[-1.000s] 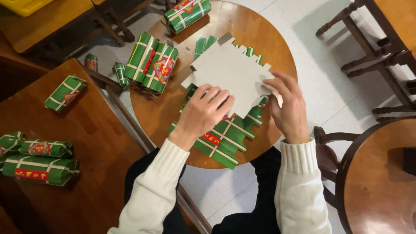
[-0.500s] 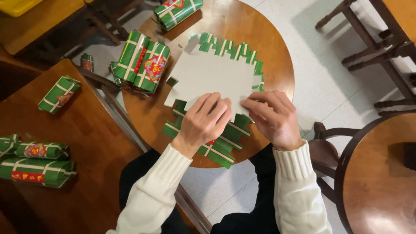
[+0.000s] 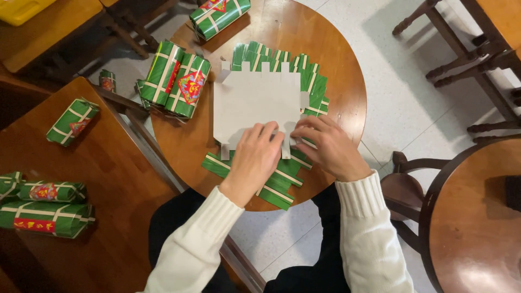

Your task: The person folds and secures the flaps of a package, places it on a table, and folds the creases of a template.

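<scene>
**Flat card sheet on a round table**

A round wooden table (image 3: 336,65) fills the upper centre of the frame. On it lies a flat die-cut card sheet (image 3: 258,100), grey-white side up, tabbed edges, green striped flaps beneath. The left hand (image 3: 255,160) and right hand (image 3: 325,149) press open fingers on its lower edge, grasping nothing. Folded green boxes (image 3: 173,78) stand upper left.

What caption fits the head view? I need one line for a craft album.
Both hands, left hand and right hand, press a flat grey cardboard sheet over green wrappers on a round wooden table.
</scene>
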